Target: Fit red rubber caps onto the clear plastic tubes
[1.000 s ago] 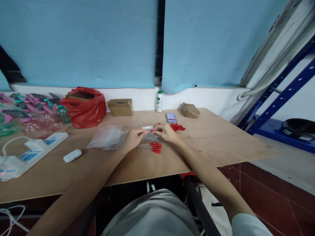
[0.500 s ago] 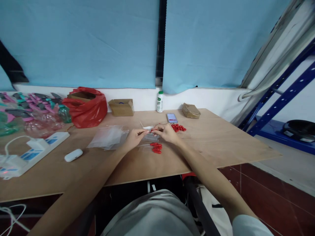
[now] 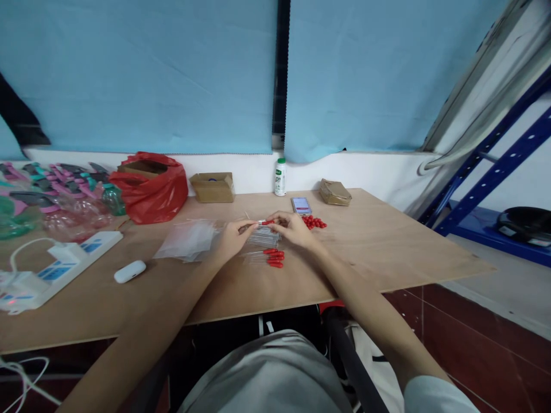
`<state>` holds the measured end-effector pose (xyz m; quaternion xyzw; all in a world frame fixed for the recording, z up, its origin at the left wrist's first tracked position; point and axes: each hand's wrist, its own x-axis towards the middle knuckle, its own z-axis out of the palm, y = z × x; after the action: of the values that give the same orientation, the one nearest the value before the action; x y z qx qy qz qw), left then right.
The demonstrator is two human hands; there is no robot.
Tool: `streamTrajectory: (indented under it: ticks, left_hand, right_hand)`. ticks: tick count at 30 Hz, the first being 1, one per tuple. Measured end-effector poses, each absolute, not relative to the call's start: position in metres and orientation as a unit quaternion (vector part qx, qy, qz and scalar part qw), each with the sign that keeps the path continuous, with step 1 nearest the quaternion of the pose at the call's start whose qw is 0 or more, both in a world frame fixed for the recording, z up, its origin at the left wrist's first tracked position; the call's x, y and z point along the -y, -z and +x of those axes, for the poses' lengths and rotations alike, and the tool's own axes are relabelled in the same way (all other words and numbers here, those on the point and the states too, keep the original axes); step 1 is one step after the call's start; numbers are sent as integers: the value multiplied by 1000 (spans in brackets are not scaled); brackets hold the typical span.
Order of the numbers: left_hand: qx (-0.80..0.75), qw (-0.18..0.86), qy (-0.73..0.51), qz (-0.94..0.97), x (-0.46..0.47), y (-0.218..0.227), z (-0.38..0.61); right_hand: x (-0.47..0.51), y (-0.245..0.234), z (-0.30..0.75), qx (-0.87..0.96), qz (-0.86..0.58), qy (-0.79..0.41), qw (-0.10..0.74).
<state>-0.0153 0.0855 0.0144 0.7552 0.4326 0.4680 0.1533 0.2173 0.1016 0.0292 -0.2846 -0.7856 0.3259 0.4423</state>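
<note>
Fingers pinched, my left hand (image 3: pixel 233 238) holds a thin clear glass tube whose outline is hard to make out. My right hand (image 3: pixel 293 229) grips a red rubber bulb (image 3: pixel 267 222) at the tube's end, between the two hands. Beneath them lies a pile of clear glass tubes (image 3: pixel 263 237). Closer to me, several droppers with red bulbs (image 3: pixel 275 258) rest side by side, their clear stems pointing left. A heap of loose red rubber bulbs (image 3: pixel 316 222) sits just beyond my right hand.
Clear plastic bags (image 3: pixel 185 241), a white earphone case (image 3: pixel 130 271) and a power strip (image 3: pixel 64 269) lie leftward. Behind stand a red bag (image 3: pixel 150 192), an open carton (image 3: pixel 213 189), a bottle (image 3: pixel 280 179), a phone (image 3: pixel 301 205) and a brown package (image 3: pixel 334 193). Spray bottles (image 3: pixel 69 201) crowd the left.
Both hands have shifted slightly while staying close together. The red bulb between them now shows more plainly, and the fingers of my right hand have changed their hold.
</note>
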Motion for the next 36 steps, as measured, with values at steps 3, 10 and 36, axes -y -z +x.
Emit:
streamTrajectory:
  ticks: [3,10,36]
  left_hand:
    - [-433,208,-489,728,-87,-15,-16]
    - [-280,588,-619,438,-97,-14,-12]
    - [-127,725,-577,354,-68,-32,-8]
  right_hand:
    - [-103,-29,217,778,-282,-327,456]
    - [-105,-28,219,743,-300,-314,508]
    - [-85,-27,201,805,-288,-244,458]
